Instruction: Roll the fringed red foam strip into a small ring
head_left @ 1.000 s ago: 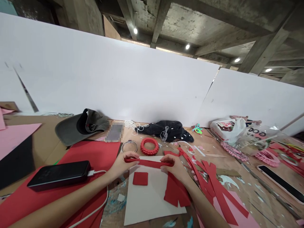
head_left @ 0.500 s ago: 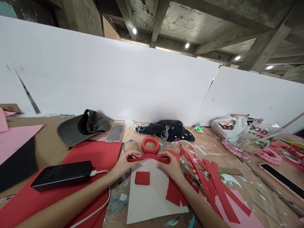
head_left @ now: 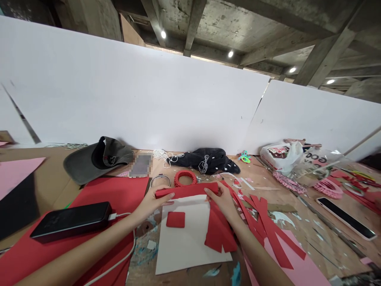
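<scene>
A folded red strip (head_left: 187,191) is stretched between both hands above the white sheet (head_left: 181,254). My left hand (head_left: 156,202) pinches its left end, and my right hand (head_left: 222,198) grips the right end between thumb and fingers. Beneath, a small red square (head_left: 175,219) lies on the sheet's upper left. Red paper pieces (head_left: 218,230) overlap the sheet's right side, partly under my right wrist. Just beyond the strip sits a red braided ring (head_left: 185,178), beside a thin silvery ring (head_left: 160,181).
A black power bank (head_left: 71,221) with a white cable rests on red paper at left, near a grey cap (head_left: 98,161). Dark cloth (head_left: 208,160) lies behind. Red strips (head_left: 274,234), a phone (head_left: 345,218), pink rings (head_left: 328,188) and a plastic bag (head_left: 279,155) are at right.
The strip has gone from bowed and edge-on to flatter, with its broad face showing. Both hands still hold its ends, slightly higher and turned. The whole view has shifted a little.
</scene>
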`<action>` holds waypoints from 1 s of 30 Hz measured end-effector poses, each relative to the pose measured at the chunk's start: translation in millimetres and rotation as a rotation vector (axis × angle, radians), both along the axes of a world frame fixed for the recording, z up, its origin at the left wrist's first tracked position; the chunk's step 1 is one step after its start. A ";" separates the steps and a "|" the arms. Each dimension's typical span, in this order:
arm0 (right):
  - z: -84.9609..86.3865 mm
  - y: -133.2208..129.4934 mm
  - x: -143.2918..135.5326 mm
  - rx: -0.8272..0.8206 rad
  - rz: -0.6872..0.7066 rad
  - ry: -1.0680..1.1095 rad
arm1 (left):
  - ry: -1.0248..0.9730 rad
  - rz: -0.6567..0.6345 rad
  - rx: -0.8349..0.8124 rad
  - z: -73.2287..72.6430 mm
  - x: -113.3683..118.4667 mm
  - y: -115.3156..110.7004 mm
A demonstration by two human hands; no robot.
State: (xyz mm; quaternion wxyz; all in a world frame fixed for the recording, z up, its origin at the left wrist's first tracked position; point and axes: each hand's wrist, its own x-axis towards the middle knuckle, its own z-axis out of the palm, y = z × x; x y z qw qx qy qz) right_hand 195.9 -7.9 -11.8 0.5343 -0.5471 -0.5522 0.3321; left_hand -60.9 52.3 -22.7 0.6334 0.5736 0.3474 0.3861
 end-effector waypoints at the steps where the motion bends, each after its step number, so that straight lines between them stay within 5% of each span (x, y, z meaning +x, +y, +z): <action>1: 2.8 -2.2 -2.7 0.018 -0.037 -0.002 | -0.017 -0.001 -0.016 2.9 0.9 -2.5; 5: 13.4 -13.1 -27.2 0.108 -0.125 -0.154 | -0.045 -0.020 -0.077 12.2 5.2 -14.5; 13: 10.8 -22.6 -84.7 0.169 0.173 -0.315 | -0.154 -0.081 -0.234 15.3 13.6 -33.6; 24: 3.3 -21.7 -85.3 0.044 0.367 -0.053 | -0.177 -0.070 -0.146 10.8 8.5 -24.5; 30: 3.9 -12.8 -63.5 0.125 0.005 -0.222 | -0.004 -0.053 0.074 9.7 5.6 -14.3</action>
